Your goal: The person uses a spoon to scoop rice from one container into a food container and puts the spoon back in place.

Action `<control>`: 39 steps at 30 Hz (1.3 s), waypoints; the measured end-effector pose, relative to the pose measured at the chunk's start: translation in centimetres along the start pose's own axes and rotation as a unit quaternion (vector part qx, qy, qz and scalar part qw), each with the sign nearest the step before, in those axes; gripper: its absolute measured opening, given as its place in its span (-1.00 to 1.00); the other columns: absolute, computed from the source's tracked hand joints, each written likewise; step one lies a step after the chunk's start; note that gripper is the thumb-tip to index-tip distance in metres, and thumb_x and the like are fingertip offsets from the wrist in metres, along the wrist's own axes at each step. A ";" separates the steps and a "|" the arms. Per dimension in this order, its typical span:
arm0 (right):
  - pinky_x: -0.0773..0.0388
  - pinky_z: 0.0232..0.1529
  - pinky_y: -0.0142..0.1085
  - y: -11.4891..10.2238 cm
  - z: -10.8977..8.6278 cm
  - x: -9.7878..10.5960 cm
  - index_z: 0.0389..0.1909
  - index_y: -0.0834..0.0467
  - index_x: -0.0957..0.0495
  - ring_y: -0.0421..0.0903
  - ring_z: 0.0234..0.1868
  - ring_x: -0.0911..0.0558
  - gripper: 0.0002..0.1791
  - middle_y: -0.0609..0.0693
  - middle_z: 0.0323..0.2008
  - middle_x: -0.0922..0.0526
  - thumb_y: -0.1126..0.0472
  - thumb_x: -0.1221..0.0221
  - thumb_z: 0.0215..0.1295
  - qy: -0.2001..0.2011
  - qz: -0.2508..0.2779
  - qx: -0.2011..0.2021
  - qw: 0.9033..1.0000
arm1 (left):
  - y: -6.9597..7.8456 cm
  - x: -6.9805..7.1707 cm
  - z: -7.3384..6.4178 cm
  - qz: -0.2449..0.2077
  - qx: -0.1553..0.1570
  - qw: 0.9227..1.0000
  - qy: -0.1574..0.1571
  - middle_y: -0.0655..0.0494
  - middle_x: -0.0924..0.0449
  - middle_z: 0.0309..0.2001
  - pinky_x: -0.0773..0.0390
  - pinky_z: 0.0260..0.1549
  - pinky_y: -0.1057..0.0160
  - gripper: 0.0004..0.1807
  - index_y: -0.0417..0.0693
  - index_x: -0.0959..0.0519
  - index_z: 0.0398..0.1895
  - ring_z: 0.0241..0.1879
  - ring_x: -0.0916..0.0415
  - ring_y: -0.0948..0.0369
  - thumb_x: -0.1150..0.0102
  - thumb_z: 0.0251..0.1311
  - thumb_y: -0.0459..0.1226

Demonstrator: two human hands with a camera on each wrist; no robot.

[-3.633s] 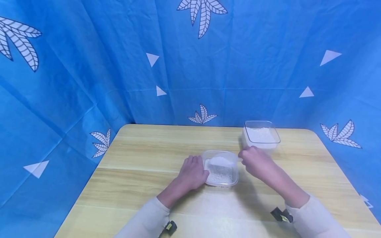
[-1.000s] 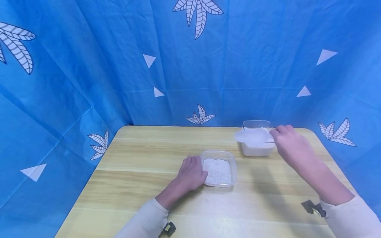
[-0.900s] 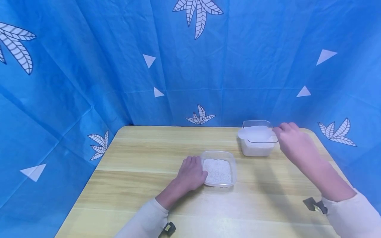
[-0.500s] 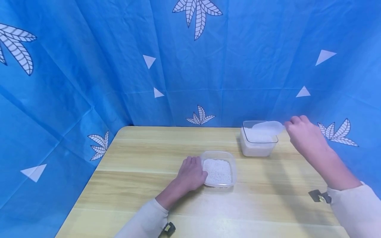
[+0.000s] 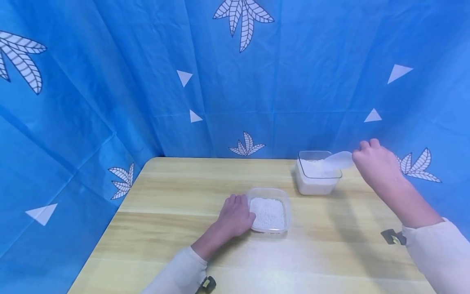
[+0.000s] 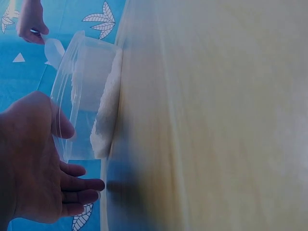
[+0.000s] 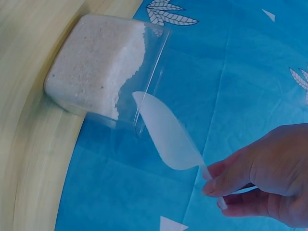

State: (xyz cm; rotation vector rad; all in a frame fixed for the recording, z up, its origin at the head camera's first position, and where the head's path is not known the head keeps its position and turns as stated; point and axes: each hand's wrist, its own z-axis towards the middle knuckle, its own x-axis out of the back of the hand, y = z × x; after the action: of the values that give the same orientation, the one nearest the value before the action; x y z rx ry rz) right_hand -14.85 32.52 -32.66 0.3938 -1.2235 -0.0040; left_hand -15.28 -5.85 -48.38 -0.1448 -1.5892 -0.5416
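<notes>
My left hand (image 5: 236, 216) holds the near left corner of a clear plastic container (image 5: 288, 208) with white grainy powder in it. In the left wrist view its thumb lies against the wall of the container (image 6: 86, 62), the fingers reaching along another side. My right hand (image 5: 378, 163) pinches the thin handle of a translucent white scoop (image 5: 340, 160). The scoop tilts down to the left, its tip just inside the rim of a taller clear container (image 5: 315, 190) holding more white powder. In the right wrist view the scoop (image 7: 168, 132) is above the powder; no load shows on it.
Both containers stand on a light wooden table (image 5: 176, 232), the taller one near its far right edge. A blue cloth (image 5: 147, 73) with leaf and triangle prints hangs behind. Small black devices (image 5: 393, 237) sit at both sleeve cuffs.
My right hand has carried the scoop from over the low container to the taller one, back and right. Just now its tip has dipped lower there. The left hand stays put.
</notes>
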 end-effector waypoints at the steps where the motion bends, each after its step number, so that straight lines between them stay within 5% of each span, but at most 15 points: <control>1: -0.67 -0.42 0.09 0.0 0.1 -0.1 -0.39 0.38 -0.67 0.33 -0.27 -0.51 -0.83 0.34 -0.40 -0.57 0.66 -0.25 0.05 0.004 -0.002 0.003 1.000 | 0.0 0.0 0.0 0.001 0.000 1.000 0.000 0.04 -0.37 -0.23 -0.33 0.03 0.12 -0.60 -0.20 -0.39 -0.07 -0.16 -0.23 0.10 0.07 0.32 -0.03; 20: -0.69 -0.36 0.13 -1.5 2.2 -1.4 -0.39 0.29 -0.71 0.36 -0.21 -0.53 -0.79 0.32 -0.37 -0.60 0.63 -0.29 0.05 -0.034 -0.002 0.020 0.999 | -0.1 -0.3 -0.1 -0.006 -0.007 1.000 0.007 0.03 -0.39 -0.23 -0.34 0.08 0.10 -0.64 -0.18 -0.39 -0.11 -0.15 -0.25 0.09 0.08 0.34 -0.04; 29: -0.66 -0.51 0.14 -2.0 2.3 -3.0 -0.36 0.29 -0.71 0.32 -0.23 -0.54 -0.77 0.30 -0.35 -0.61 0.64 -0.25 0.09 -0.050 0.016 0.017 0.998 | -0.1 -0.3 0.1 -0.005 -0.004 1.000 0.008 0.02 -0.39 -0.20 -0.34 0.08 0.11 -0.60 -0.21 -0.40 -0.04 -0.14 -0.24 0.10 0.06 0.34 -0.03; 39: -0.68 -0.44 0.12 -2.3 2.5 -5.1 -0.32 0.30 -0.71 0.26 -0.29 -0.55 -0.78 0.29 -0.35 -0.63 0.63 -0.22 0.13 -0.065 0.031 0.026 0.997 | 0.0 -0.4 0.1 -0.006 -0.004 1.000 0.006 0.02 -0.41 -0.19 -0.35 0.08 0.11 -0.60 -0.20 -0.41 -0.04 -0.14 -0.26 0.10 0.06 0.34 -0.03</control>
State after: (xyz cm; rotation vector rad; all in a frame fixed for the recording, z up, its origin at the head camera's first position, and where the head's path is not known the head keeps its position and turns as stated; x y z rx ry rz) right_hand -18.47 30.71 -37.28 0.4058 -1.3651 0.0563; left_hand -15.31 -5.71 -48.72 -0.1383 -1.5778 -0.5571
